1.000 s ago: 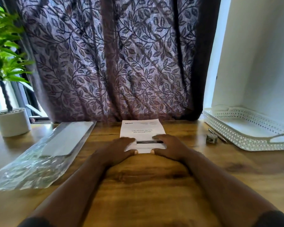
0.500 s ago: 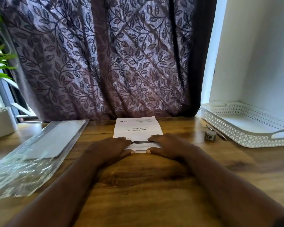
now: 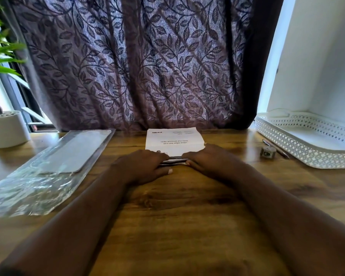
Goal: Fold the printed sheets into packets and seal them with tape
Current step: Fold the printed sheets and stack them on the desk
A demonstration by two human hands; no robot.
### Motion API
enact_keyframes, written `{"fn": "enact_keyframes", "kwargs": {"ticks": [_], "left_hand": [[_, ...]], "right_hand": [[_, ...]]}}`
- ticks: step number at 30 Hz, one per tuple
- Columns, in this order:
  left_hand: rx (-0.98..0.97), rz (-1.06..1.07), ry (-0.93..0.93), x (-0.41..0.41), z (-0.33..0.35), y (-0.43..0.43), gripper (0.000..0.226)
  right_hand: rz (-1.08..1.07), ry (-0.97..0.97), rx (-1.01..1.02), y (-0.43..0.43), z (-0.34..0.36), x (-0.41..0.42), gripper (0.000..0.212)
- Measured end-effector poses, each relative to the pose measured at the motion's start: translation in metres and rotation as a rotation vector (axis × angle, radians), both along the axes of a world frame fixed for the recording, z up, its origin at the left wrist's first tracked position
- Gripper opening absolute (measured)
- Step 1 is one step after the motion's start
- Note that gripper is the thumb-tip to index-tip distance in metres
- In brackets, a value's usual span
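Wooden counter (image 3: 187, 216), leaf-patterned curtain (image 3: 139, 66) hanging behind its far edge.

Sheet: one printed sheet (image 3: 174, 142) lies at the middle of the far edge, just in front of the curtain, print up. Its near end is turned over into a narrow doubled band that shows between the two hands.

Hands: the left hand (image 3: 145, 166) and right hand (image 3: 207, 160) both rest on that band, one at each end. Fingers are stretched out and pressing down, thumbs along the near side. Neither hand has anything curled in it.

Other items:
- A clear plastic sleeve (image 3: 48, 170) with a pale card inside lies toward the left edge.
- A white perforated tray (image 3: 299, 156) sits at the far right corner.
- A small block (image 3: 268, 153) and a pen (image 3: 275, 149) lie just beside the tray. The block may be the tape, but it is too small to tell.
- A plant pot (image 3: 6, 128) stands at the far left corner.

Progress (judgement): early. The first fold is being creased. More folds are needed before this is a packet. No tape is on the sheet, and no finished packet is in view. Sealing is entirely ahead.
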State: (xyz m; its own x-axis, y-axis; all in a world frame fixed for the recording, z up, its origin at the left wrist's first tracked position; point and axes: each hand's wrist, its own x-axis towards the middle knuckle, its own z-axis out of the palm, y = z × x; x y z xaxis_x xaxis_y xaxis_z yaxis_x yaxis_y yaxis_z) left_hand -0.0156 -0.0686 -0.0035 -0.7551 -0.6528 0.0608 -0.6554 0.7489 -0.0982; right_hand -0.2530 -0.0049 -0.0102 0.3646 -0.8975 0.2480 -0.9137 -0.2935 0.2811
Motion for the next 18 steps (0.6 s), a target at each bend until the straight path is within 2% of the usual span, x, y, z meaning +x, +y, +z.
{"fn": "enact_keyframes", "kwargs": {"ticks": [5, 8, 12, 16, 18], "left_hand": [[-0.113, -0.020, 0.023, -0.003, -0.006, 0.001, 0.034], [-0.175, -0.008, 0.043, -0.002, -0.010, -0.002, 0.033], [-0.143, -0.003, 0.072, 0.004, -0.011, -0.005, 0.034], [-0.081, 0.017, 0.138, 0.019, -0.007, -0.001, 0.036], [-0.126, 0.044, 0.092, 0.025, -0.001, 0.006, 0.034]], "right_hand": [[0.013, -0.047, -0.008, 0.002, -0.003, -0.001, 0.035], [0.041, -0.049, -0.033, 0.004, -0.003, -0.001, 0.040], [0.047, -0.095, -0.058, 0.006, -0.007, -0.002, 0.033], [-0.006, -0.259, -0.046, 0.012, -0.006, -0.017, 0.022], [-0.020, -0.279, -0.038, 0.016, -0.002, -0.023, 0.020]]}}
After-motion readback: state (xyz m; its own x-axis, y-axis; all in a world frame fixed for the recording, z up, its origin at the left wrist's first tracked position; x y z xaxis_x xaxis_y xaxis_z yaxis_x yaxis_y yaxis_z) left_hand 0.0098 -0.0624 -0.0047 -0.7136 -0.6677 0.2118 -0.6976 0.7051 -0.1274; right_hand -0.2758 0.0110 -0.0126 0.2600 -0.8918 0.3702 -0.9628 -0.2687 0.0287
